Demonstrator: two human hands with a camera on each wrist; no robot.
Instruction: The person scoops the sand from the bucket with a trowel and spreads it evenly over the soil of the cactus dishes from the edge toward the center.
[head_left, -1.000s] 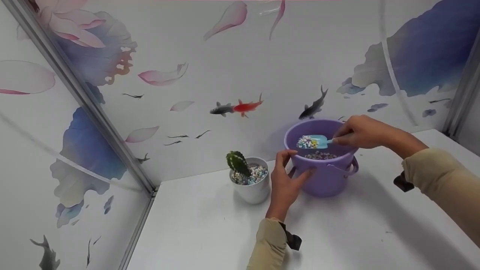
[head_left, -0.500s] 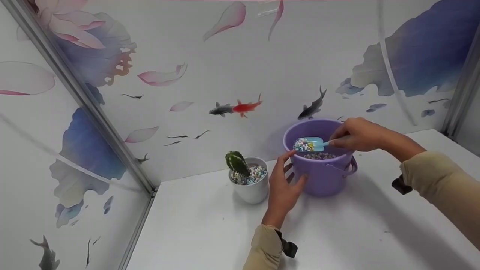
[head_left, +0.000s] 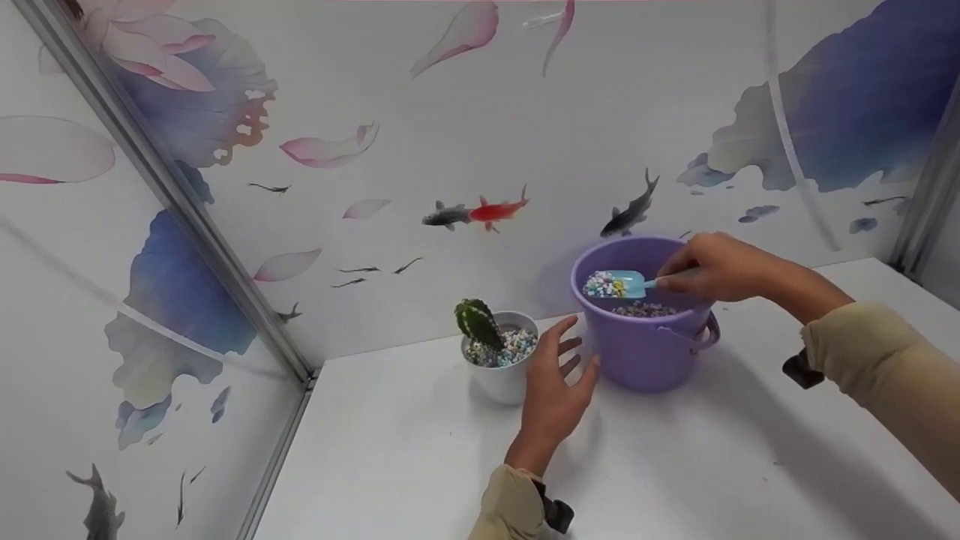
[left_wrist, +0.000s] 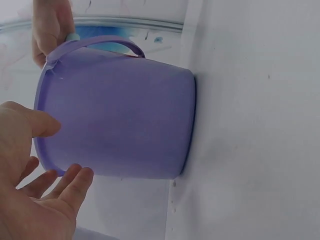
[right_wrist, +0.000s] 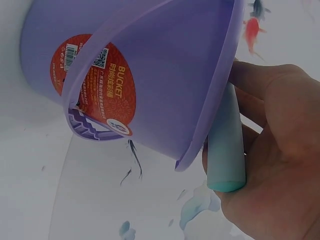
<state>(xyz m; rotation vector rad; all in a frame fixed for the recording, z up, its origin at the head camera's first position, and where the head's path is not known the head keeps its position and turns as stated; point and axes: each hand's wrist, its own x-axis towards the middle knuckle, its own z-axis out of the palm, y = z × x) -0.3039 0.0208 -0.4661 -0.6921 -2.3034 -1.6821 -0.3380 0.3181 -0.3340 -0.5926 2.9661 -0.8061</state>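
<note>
My right hand (head_left: 716, 266) grips the handle of a light-blue scoop (head_left: 634, 284); the right wrist view shows the handle (right_wrist: 226, 145) across the fingers. Small multicoloured pebbles (head_left: 602, 284) fill the scoop, which is level over the mouth of a purple bucket (head_left: 645, 349). More pebbles (head_left: 643, 309) lie inside the bucket. My left hand (head_left: 553, 386) is between the bucket and a white pot (head_left: 501, 384), its fingers spread and holding nothing. A green cactus (head_left: 478, 324) leans to the left in the pot, with pebbles round its base.
The white table (head_left: 390, 450) bears the bucket and pot, both near the patterned back wall (head_left: 390, 285). A side panel (head_left: 67, 300) with a metal frame stands at the left. The bucket's handle (head_left: 705, 335) hangs down on its right side.
My left hand has let go of the bucket's rim and moved left and down toward the pot. The loaded scoop has shifted slightly left over the bucket.
</note>
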